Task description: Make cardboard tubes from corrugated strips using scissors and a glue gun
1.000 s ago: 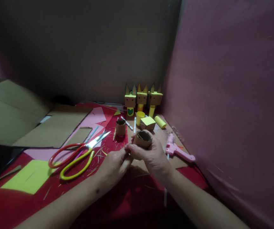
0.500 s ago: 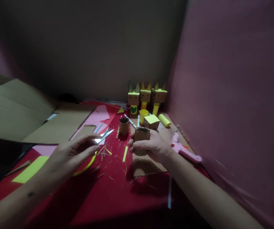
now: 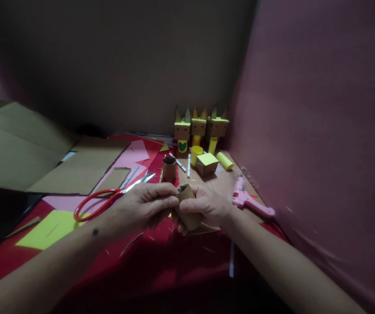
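Note:
My right hand [image 3: 209, 205] is wrapped round a short brown cardboard tube [image 3: 190, 218], which tilts to the left with its dark open end up. My left hand [image 3: 153, 200] pinches the rim of that tube between thumb and fingers. A second cardboard tube [image 3: 169, 169] stands upright just beyond my hands. Scissors with a red handle [image 3: 96, 205] lie to the left, their blades pointing away to the right; my left forearm and hand cover part of them.
Three cardboard figures with pointed ears [image 3: 199, 126] stand at the back. Before them are a yellow-topped cardboard box [image 3: 207, 164], a yellow paper roll [image 3: 224, 161] and white markers [image 3: 189, 165]. A pink glue gun [image 3: 253, 204] lies right. Cardboard sheets [image 3: 79, 165] and yellow paper [image 3: 48, 229] lie left.
My left hand has moved right, from beside the scissors to the tube, and now pinches its rim. The tube has come down slightly and tilted left. The scissors' red handle now shows.

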`<state>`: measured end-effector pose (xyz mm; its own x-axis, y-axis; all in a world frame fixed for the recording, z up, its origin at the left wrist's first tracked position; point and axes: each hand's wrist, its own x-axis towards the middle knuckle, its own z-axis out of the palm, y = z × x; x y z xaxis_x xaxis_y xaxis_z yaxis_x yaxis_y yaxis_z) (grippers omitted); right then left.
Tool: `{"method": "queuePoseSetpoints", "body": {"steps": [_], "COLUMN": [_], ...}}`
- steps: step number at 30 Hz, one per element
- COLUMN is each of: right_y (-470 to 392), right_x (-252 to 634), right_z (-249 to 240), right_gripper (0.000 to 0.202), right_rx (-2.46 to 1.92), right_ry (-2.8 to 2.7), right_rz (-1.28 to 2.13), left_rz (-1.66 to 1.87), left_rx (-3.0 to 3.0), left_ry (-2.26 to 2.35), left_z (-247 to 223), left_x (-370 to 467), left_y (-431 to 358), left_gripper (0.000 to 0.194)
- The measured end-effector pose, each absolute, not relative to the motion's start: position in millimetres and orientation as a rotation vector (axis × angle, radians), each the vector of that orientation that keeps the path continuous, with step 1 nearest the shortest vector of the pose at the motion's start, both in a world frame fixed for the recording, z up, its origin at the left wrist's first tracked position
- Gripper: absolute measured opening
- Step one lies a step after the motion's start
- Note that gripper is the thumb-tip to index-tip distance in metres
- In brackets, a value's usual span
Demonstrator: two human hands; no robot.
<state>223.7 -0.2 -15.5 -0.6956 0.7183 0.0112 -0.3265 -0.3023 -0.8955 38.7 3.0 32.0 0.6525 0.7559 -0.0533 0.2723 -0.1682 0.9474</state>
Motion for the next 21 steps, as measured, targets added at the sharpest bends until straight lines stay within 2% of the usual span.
{"method": "queuePoseSetpoints", "body": {"steps": [4,9,13,17,21], "right_y": [2,-2,-4,-4,-5], "right_x": [225,227,222,220,221], "right_z": [-14,-12,-7,-6,-10], "right_gripper": [0.044,0.021,0.024,0.039,0.031], "right_rx": [-0.527,-0.728,-0.833,-0.886,-0.945], "right_ry": [-1.257,-1.389,-1.408,-1.178,-0.924], "right_rz": [2.051,1.981,1.897,1.662,1.461], "left_rz": [0.653,0.667,0.625,0.919,1.105], "left_rx": [1.757,1.838,1.778,1.659,1.546], "left_ry": [0.893,0.830,0.797,0.786,0.789], "left_z": [31,28,26,19,9], "left_x": [35,27,26,26,25], "left_y": [11,19,21,23,26], "left_gripper": [0.019,0.022,0.028,0.025,0.024]}}
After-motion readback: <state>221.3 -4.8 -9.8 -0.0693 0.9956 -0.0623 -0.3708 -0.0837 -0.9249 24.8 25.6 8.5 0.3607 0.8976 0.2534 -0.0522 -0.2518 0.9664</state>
